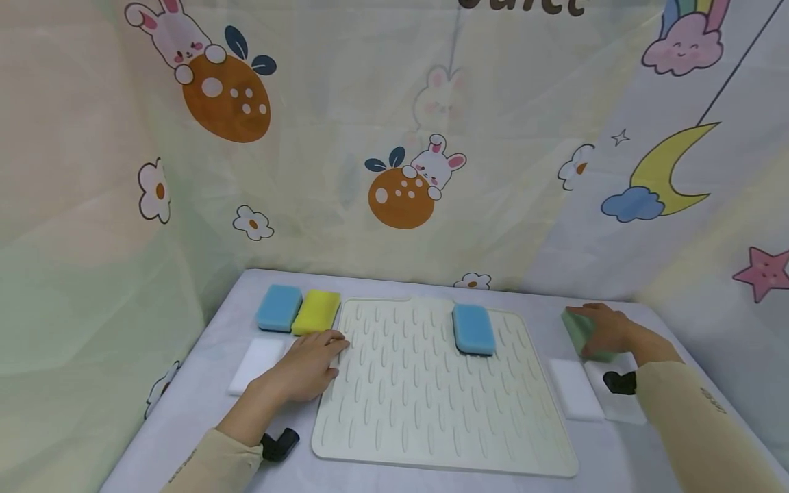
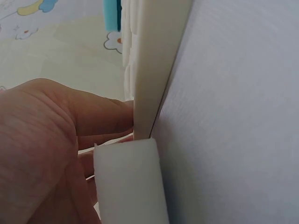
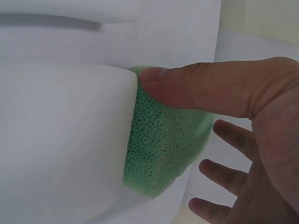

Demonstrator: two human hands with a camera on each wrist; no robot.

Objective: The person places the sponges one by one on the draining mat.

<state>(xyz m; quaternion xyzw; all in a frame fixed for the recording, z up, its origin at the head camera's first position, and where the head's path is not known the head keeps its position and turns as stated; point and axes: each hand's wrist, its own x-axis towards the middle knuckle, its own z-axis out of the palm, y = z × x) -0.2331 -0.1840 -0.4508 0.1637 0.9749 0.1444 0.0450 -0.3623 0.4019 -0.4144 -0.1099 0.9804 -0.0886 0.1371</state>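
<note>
A cream ridged mat (image 1: 431,397) lies mid-table with a blue sponge (image 1: 474,330) on its upper right part. At its left edge is my left hand (image 1: 308,366); the thumb touches the mat's side in the left wrist view, beside a white sponge (image 2: 128,182). My right hand (image 1: 616,332) pinches a green porous sponge (image 3: 163,144) at the far right, thumb on the near edge and index finger toward the far one. The other fingers are spread off it in the right wrist view. White sponges (image 3: 60,135) lie close by.
A blue sponge (image 1: 279,308) and a yellow sponge (image 1: 316,311) sit side by side at the back left. Two white sponges lie to the right of the mat, one (image 1: 575,390) nearest it. A patterned cloth (image 1: 333,103) hangs behind the table.
</note>
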